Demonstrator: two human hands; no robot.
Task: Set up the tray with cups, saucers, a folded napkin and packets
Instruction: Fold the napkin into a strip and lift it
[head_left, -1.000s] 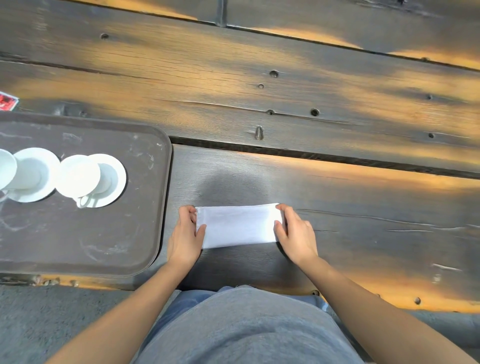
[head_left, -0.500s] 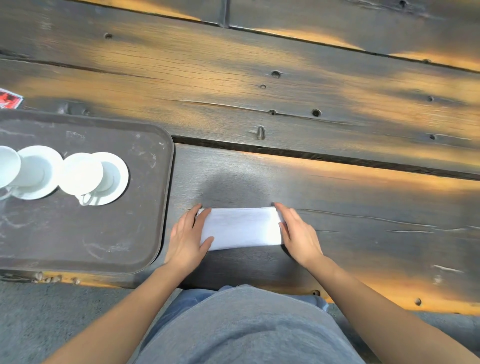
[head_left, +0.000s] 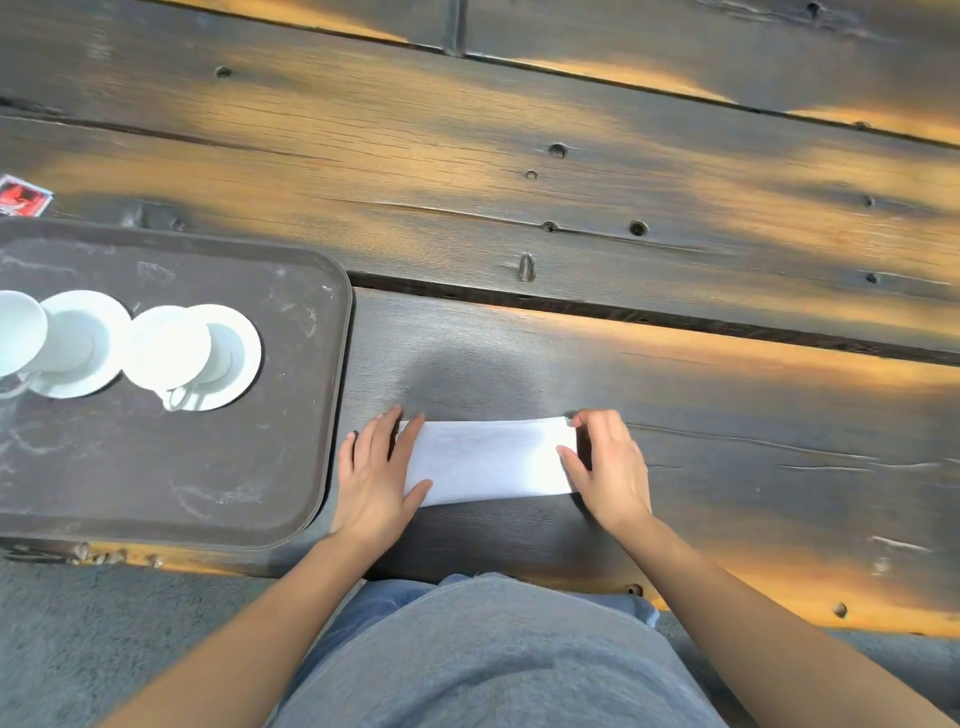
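Observation:
A white napkin (head_left: 488, 461), folded into a long strip, lies on the dark wooden table in front of me. My left hand (head_left: 376, 470) lies flat with straight fingers pressing its left end. My right hand (head_left: 608, 462) pinches the strip's right end, fingers curled at the far corner and thumb on the near side. To the left sits a dark brown tray (head_left: 291, 467) carrying two white saucers, each with a white cup tipped on it: one cup (head_left: 166, 348) on the right saucer (head_left: 236, 358), another cup (head_left: 18, 332) at the frame's left edge.
A red packet (head_left: 21, 195) lies on the table beyond the tray's far left corner. The table (head_left: 571, 182) is made of dark, scorched planks with gaps and knot holes. Its near edge runs just before my lap; grey floor lies below.
My left hand has flattened onto the napkin's left end. My right hand went from lying along the right end to pinching it with curled fingers. The napkin stays in place.

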